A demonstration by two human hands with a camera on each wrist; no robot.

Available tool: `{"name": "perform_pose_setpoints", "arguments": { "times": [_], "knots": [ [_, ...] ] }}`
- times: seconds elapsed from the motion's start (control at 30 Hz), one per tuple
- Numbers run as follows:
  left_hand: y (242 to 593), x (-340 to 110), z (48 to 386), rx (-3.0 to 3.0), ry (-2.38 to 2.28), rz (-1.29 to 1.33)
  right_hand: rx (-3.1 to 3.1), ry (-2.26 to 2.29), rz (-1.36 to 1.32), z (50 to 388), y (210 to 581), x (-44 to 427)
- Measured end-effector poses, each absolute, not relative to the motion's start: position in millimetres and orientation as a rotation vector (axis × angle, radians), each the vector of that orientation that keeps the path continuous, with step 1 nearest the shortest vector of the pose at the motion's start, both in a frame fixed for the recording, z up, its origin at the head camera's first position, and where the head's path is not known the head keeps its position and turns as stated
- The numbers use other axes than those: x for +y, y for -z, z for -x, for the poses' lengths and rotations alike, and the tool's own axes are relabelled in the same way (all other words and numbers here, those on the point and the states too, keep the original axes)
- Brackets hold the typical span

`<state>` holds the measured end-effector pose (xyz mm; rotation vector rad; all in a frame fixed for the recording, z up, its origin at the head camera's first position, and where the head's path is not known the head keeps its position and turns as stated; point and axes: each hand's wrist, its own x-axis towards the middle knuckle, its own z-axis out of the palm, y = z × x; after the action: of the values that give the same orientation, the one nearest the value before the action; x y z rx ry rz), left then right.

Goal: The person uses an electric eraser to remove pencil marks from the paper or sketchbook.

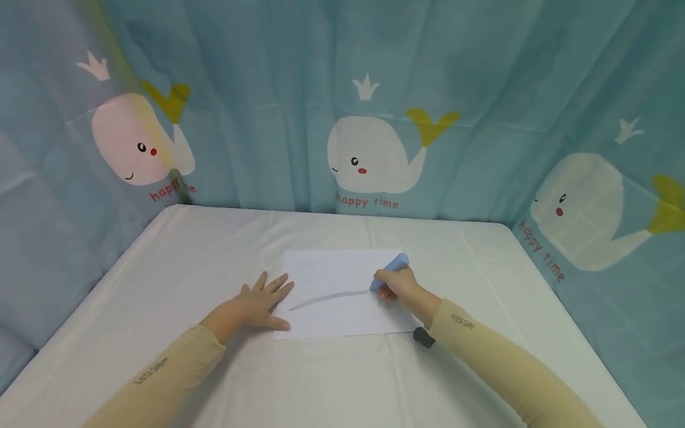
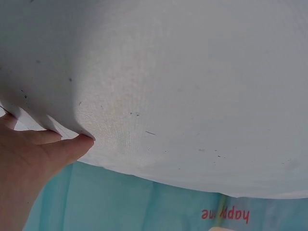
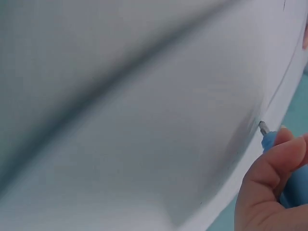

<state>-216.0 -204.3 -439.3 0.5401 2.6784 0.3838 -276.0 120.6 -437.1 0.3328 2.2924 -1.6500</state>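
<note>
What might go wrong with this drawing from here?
The left hand rests only at the left edge of the paper, so the sheet might twist under the blue marker.

The small dark object appears right by the right sleeve, which could knock it away.

If the right hand slid back leftward, it might smear the grey line, should that be wet; I can't tell.

The blue marker [image 1: 395,264] looks like smooth plastic, the sheet [image 1: 332,270] smooth matt paper, the worktop cover [image 1: 299,380] lightly creased matt cloth, the curtain [image 1: 267,148] softly folded fabric.
</note>
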Motion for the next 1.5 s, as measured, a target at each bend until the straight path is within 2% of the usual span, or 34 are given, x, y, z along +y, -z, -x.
{"name": "perform_pose_setpoints", "arguments": {
  "times": [1.5],
  "knots": [
    [439.3,-206.3,223.1,2.670,-0.404,-0.569,2.264,1.636,-0.342,273.9,432.0,114.8]
  ]
}}
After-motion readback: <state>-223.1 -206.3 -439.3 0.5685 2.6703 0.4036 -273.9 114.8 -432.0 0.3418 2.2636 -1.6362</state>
